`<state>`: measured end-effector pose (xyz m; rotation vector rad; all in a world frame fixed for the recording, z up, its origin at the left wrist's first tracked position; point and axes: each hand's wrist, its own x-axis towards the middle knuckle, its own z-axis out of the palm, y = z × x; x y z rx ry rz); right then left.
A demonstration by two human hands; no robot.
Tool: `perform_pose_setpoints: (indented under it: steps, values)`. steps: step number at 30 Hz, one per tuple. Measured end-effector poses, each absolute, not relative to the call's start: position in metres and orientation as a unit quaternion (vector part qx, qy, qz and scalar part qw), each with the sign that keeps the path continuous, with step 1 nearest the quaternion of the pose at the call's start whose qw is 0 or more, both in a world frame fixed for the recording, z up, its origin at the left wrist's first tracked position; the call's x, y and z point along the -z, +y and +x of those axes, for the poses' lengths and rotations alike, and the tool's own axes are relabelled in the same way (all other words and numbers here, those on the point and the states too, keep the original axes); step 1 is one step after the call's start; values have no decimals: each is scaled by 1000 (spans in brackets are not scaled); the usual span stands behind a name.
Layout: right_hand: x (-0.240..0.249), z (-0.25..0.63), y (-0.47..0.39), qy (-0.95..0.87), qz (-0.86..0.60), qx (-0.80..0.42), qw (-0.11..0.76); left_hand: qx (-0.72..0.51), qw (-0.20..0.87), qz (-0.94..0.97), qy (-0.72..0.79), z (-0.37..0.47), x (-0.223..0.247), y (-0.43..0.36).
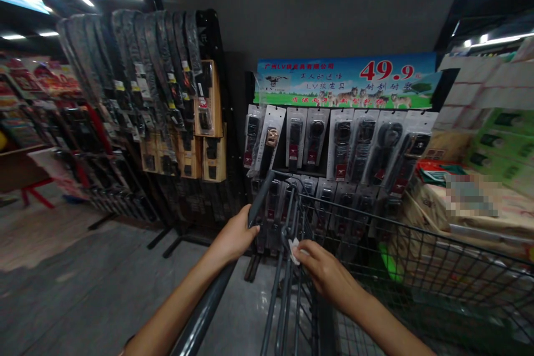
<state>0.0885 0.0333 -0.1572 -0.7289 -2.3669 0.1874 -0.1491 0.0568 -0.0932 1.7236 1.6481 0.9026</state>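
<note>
My left hand [235, 235] is closed around the dark handle bar [212, 289] of a wire shopping cart [375, 222]. Just right of it, my right hand [329, 270] pinches a small crumpled white piece [294, 251], which looks like paper or tissue, against the grey wires of the cart's near end. I cannot tell whether that white piece touches the wires. The cart's basket stretches off to the right, with bare mesh along its near side.
Packaged belts [342, 142] hang ahead under a blue and green price sign [346, 80]. More belts in plastic [158, 50] and wooden boxes [214, 150] fill a rack at left. Stacked green packs [500, 139] stand at right. Rack feet [161, 238] stick out over the grey floor [83, 278].
</note>
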Motion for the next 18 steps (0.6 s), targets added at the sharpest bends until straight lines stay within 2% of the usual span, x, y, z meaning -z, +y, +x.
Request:
perform_pose_setpoints:
  steps: [13, 16, 18]
  values:
    - [158, 90, 120, -896, -348, -18, 274, -320, 298, 644, 627, -147, 85, 52]
    - [167, 93, 131, -886, -349, -22, 303, -326, 301, 643, 624, -146, 85, 51]
    - [175, 91, 132, -866, -348, -35, 357, -324, 308, 639, 627, -145, 84, 51]
